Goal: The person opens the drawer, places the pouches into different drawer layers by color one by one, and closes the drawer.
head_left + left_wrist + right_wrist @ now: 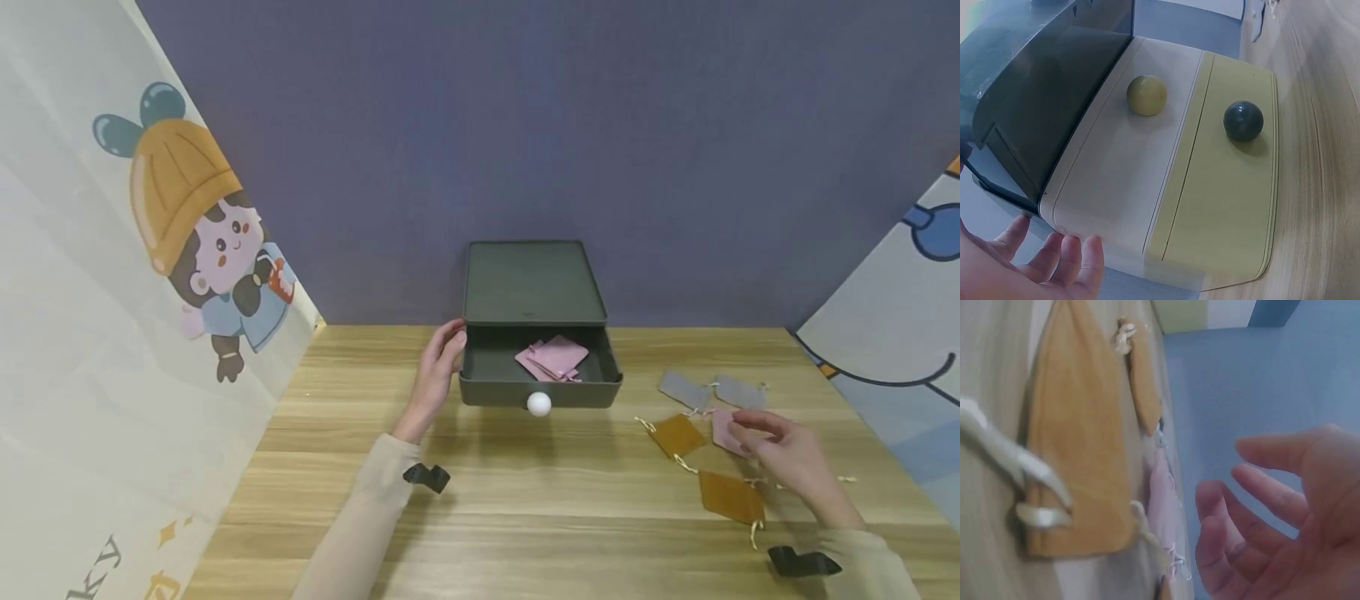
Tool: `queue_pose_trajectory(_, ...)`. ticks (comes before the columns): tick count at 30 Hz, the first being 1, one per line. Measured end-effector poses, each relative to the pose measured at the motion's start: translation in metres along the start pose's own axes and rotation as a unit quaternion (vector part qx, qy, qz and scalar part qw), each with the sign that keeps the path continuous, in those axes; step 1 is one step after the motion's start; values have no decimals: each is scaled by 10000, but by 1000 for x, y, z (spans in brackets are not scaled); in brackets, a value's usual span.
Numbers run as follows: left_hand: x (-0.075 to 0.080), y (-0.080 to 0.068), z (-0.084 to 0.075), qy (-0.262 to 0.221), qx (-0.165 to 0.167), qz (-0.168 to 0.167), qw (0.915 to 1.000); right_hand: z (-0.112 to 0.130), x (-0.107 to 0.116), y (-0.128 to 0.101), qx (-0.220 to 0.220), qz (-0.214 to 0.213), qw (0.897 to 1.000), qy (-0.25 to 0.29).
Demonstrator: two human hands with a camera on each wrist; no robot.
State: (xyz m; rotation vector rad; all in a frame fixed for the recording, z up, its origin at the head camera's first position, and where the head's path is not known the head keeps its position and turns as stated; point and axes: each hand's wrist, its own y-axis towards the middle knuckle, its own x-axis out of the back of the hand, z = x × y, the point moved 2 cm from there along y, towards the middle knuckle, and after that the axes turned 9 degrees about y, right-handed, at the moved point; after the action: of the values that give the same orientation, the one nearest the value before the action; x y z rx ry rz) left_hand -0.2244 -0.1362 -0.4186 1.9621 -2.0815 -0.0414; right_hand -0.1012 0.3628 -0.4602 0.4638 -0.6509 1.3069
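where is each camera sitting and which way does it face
Head: above the table, facing forward and down at the open drawer; both forearms show.
Left wrist: beside the drawer unit, left hand at bottom.
Right wrist: low over the orange pouch, right hand open.
Shared: head and right wrist both show pouches.

The person's left hand [437, 372] reaches forward on a nearly straight, beige-sleeved left forearm [352, 525], fingers [1066, 259] extended and relaxed. The right hand [787, 454] hovers low with its palm down, its fingers [1254, 506] loosely spread and slightly bent, gripping nothing. Each wrist carries a black clip.
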Motion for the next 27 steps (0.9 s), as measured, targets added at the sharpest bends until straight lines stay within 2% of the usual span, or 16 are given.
queue_pose_trajectory(2, -1, 0, 0, -10, 13, 16, 10000, -5, 0, 2, -59, 78, 9999, -56)
queue_pose_trajectory(9, -1, 0, 0, -22, 2, -17, 10000, -15, -4, 14, 404, 372, 9983, -216)
queue_pose_trajectory(16, -1, 1, -1, -4, 9, 16, 10000, -23, -11, 22, 162, 405, 9990, -129)
queue_pose_trajectory(27, 0, -1, -1, 3, -12, 40, 10000, -27, -13, 29, 180, 318, 9958, -839)
